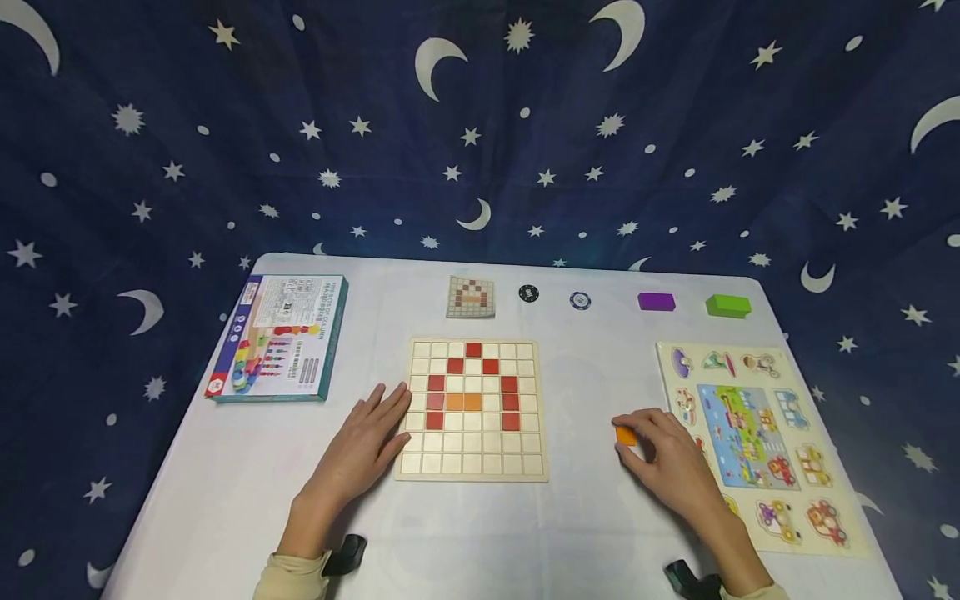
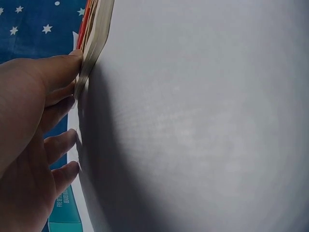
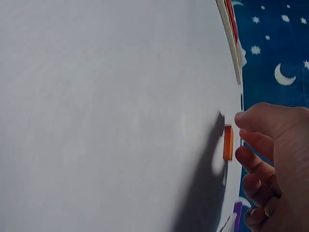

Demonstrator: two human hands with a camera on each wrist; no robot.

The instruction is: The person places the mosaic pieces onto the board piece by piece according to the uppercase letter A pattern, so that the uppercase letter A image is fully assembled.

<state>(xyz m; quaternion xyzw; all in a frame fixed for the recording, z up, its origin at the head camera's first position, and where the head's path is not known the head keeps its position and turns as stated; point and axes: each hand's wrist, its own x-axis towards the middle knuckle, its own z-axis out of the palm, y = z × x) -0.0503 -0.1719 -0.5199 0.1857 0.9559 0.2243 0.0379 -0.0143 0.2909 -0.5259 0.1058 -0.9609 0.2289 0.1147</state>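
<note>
A wooden grid board [image 1: 471, 464] lies flat at the middle of the table, with several red tiles [image 1: 510, 384] and two orange tiles [image 1: 463, 402] in its squares. My left hand [image 1: 358, 446] rests at the board's left edge, fingers extended and thumb touching the rim. To the right of the board, a loose orange tile [image 1: 626, 435] lies on the white cloth, also seen as an orange block [image 3: 228, 143] in the right wrist view. My right hand [image 1: 667, 458] hovers around it, thumb and fingertips parted, with a small gap to the tile.
A pattern card [image 1: 471, 297] stands behind the board. Right of it are a black chip [image 1: 528, 293], a blue-white chip [image 1: 580, 301], a purple block [image 1: 656, 302] and a green block [image 1: 727, 306]. A boxed toy [image 1: 281, 337] lies left; a picture puzzle [image 1: 780, 525] lies right, partly under my right arm.
</note>
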